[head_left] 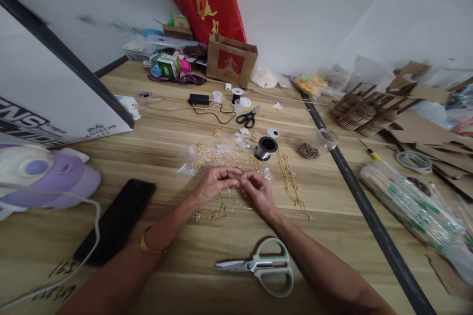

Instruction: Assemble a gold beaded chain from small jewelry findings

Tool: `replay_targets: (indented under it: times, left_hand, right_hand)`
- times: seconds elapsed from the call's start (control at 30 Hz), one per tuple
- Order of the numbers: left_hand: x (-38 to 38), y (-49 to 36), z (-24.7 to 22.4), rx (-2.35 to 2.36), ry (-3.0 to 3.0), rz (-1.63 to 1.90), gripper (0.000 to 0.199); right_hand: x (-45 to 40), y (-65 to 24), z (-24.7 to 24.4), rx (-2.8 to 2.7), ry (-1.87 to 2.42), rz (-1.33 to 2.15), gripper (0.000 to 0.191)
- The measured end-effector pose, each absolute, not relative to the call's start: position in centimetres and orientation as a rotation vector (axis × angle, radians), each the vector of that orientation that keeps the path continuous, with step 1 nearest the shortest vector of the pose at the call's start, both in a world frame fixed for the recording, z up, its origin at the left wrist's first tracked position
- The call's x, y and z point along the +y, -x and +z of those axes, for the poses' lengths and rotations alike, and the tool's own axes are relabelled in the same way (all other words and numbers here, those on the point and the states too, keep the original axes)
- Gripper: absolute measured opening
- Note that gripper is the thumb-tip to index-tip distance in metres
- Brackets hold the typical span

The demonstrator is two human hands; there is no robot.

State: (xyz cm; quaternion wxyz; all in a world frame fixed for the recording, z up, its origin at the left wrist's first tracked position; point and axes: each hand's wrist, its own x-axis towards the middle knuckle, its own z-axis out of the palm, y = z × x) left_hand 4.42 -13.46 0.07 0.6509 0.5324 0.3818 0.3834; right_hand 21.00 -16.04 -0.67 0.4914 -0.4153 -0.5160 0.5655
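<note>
My left hand (220,182) and my right hand (257,190) meet above the middle of the wooden table, fingertips pinched close together. Whatever is between them is too small to make out. Beyond the fingers lie small plastic bags (202,154) of gold-coloured beads and findings. A spool of thin wire (266,148) stands just past my right hand, with a long gold chain (287,177) to its right. Nearer to me, a short gold chain with ornaments (212,214) rests below my left hand. White-handled scissors (258,267) lie in front, between my forearms.
Black scissors (248,117), a power adapter (198,99) and a paper bag (232,61) stand farther back. On the left are a black phone (116,219) and a purple-white device (48,177) with a cable. Bagged sticks (414,211) and small wicker baskets (360,113) occupy the right.
</note>
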Motion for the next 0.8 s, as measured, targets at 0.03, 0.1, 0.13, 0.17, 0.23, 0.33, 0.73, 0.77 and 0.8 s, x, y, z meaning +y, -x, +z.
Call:
replay_targets:
  times: [0.03, 0.1, 0.13, 0.17, 0.23, 0.33, 0.73, 0.77, 0.8]
  left_hand:
    - [-13.43, -4.42, 0.01, 0.862, -1.207, 0.871, 0.032]
    - [-13.39, -4.43, -0.09, 0.855, -1.205, 0.876, 0.034]
    - [-13.38, -4.44, -0.11, 0.855, -1.205, 0.88, 0.035]
    - [-13.38, -4.46, -0.1, 0.857, -1.203, 0.881, 0.036]
    - [-13.43, -4.52, 0.02, 0.87, -1.201, 0.885, 0.035]
    - [-13.52, -4.63, 0.26, 0.887, -1.203, 0.894, 0.034]
    - [-13.53, -4.67, 0.5, 0.874, -1.186, 0.858, 0.036]
    - [-13.55, -4.68, 0.51, 0.871, -1.183, 0.856, 0.037]
    - [-13.57, -4.69, 0.51, 0.869, -1.18, 0.854, 0.037]
  right_hand:
    - [-16.05, -21.0, -0.62, -1.252, 1.004, 1.38, 0.026]
    - [-16.04, -21.0, -0.51, -1.253, 1.004, 1.394, 0.027]
    - [-16.04, -20.99, -0.45, -1.256, 1.008, 1.398, 0.028]
    - [-16.03, -20.99, -0.4, -1.26, 1.015, 1.401, 0.029]
    - [-16.01, -21.0, -0.32, -1.263, 1.031, 1.401, 0.031]
    - [-15.97, -21.01, -0.31, -1.259, 1.039, 1.404, 0.031]
    - [-15.98, -21.11, -0.27, -1.247, 0.998, 1.488, 0.033]
    - [-16.01, -21.14, -0.32, -1.247, 0.983, 1.498, 0.033]
    - [-16.03, -21.17, -0.36, -1.247, 0.969, 1.501, 0.032]
